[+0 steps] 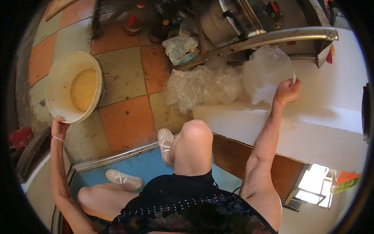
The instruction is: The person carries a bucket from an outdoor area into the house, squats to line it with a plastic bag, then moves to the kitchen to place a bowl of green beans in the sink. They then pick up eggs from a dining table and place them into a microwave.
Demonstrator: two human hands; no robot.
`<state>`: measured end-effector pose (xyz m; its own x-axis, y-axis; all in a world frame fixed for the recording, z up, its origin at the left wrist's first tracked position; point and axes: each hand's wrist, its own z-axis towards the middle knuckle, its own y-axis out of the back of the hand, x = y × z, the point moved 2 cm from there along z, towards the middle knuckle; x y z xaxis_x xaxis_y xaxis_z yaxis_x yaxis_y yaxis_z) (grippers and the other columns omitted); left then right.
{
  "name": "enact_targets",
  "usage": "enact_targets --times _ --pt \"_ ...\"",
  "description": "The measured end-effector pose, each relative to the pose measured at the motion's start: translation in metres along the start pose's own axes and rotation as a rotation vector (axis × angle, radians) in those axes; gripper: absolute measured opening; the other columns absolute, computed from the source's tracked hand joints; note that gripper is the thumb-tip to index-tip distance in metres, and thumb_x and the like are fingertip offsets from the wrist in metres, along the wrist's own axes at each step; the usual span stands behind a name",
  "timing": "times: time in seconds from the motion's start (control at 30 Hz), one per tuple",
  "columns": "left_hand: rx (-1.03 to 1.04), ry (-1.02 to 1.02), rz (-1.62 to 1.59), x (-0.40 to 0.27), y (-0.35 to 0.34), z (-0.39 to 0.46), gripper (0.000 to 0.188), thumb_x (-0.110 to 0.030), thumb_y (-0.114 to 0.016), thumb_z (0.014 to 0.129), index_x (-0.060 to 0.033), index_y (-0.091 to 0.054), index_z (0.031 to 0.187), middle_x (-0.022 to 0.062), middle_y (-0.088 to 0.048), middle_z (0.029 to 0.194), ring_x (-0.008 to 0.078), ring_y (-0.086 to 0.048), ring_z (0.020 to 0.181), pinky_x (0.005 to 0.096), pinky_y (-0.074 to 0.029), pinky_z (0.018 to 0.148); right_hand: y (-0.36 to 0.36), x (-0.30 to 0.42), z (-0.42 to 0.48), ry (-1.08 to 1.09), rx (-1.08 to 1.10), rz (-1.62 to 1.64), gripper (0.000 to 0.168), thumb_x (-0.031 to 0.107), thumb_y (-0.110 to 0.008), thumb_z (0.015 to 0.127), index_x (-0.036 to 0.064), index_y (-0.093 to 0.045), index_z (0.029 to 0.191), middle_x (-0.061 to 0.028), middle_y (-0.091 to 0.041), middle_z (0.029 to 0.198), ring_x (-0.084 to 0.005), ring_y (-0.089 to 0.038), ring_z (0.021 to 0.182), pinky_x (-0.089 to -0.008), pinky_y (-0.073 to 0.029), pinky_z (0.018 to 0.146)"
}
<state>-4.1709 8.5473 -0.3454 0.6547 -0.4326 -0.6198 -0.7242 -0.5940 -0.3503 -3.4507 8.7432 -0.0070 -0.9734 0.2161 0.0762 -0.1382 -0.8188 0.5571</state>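
Observation:
My left hand grips the near rim of a pale plastic bucket, which is tilted so that its yellowish bottom shows. Far to the right, my right hand pinches the edge of a clear plastic bag. That bag hangs beside a heap of crumpled clear plastic next to the white wall. Whether the heap and the held bag are joined cannot be made out.
A metal rack holds a large pot at the top right. Bottles and a tied plastic bag stand below it. Orange and greenish tiles cover the floor, and a metal threshold strip borders a blue floor.

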Motion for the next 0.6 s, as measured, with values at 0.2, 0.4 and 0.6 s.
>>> enact_targets --times 0.2,0.4,0.6 --pt "0.1 -0.022 0.087 0.003 0.001 0.007 0.045 -0.014 -0.059 0.07 0.0017 -0.045 0.109 0.0108 -0.052 0.11 0.0244 -0.052 0.099 0.0376 -0.043 0.085 -0.016 0.022 -0.039 0.346 0.105 -0.799 0.03 0.01 -0.058 0.064 0.01 -0.056 0.094 -0.0156 -0.056 0.084 -0.0285 -0.055 0.077 -0.0358 -0.044 0.063" --pt "-0.31 -0.135 0.203 0.008 0.006 -0.024 0.049 -0.033 -0.062 0.076 -0.0054 -0.046 0.112 0.0055 -0.054 0.105 0.0173 -0.053 0.094 0.0309 -0.044 0.077 -0.037 0.077 -0.132 0.687 0.569 -0.098 0.05 0.01 -0.062 0.064 0.009 -0.048 0.112 -0.017 -0.04 0.12 -0.0304 -0.041 0.107 -0.0501 -0.034 0.083" --pt "-0.53 -0.555 0.415 0.002 0.025 -0.028 0.05 -0.027 -0.062 0.078 -0.0048 -0.042 0.118 0.0057 -0.047 0.115 0.0141 -0.048 0.099 0.0286 -0.041 0.075 -0.088 0.012 -0.15 0.684 0.614 -0.52 0.033 0.005 -0.056 0.066 0.005 -0.054 0.099 -0.0171 -0.054 0.099 -0.0332 -0.05 0.093 -0.0402 -0.041 0.078"
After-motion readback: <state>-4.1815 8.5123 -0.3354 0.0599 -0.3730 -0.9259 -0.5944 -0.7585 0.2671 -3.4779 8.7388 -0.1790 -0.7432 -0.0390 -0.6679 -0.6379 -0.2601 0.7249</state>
